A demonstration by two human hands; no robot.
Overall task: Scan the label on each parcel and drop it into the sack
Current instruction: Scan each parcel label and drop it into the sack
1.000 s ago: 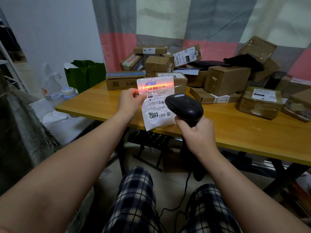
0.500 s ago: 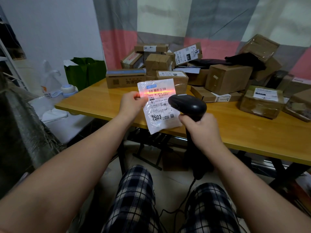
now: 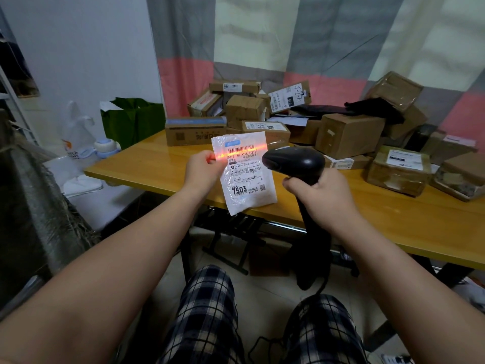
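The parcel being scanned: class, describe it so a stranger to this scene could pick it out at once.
Find the wooden table piled with brown cardboard boxes. Before its near edge, the left hand pinches a parcel facing the black scanner. Unlike the boxes, it is a flat white pouch with a red scan line across its barcode.

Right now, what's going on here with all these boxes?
A seated person is scanning parcels. The left hand pinches a white pouch by its edge, while the right hand grips a black scanner aimed at it. The red scan line crosses the barcode on its label. Cardboard boxes wait piled on the table.
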